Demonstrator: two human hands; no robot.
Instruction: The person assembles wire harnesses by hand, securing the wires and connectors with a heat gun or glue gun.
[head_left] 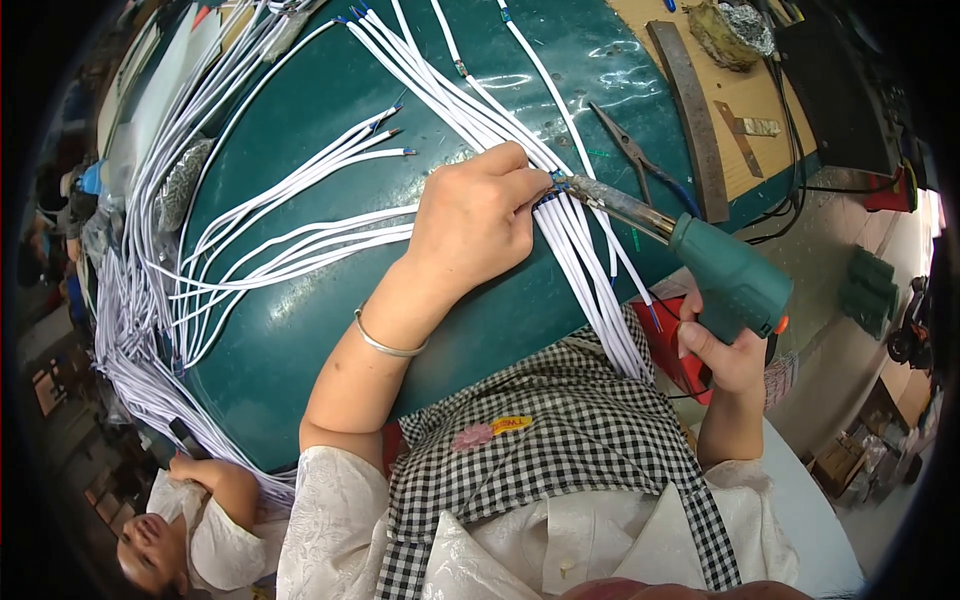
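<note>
My left hand (472, 218) is closed, thumb and fingers pinching the ends of white cables (585, 275) where small blue wires show. From that pinch the cables run down over the table edge onto my apron. My right hand (728, 358) is wrapped round the handle of a green pistol-grip soldering gun (735, 280). Its metal barrel points left, and the tip is at the wire ends beside my left fingertips. Whether the tip touches them I cannot tell. More white cables (470, 95) lie beyond my left hand, reaching to the far edge.
Long-nose pliers (637, 150) lie right of the cables, beside a rusty metal bar (692, 125). On the green tabletop (320, 330), loose cables (290, 185) spread at left, joining a thick bundle (125, 330) over the edge. A person (205, 525) is at lower left.
</note>
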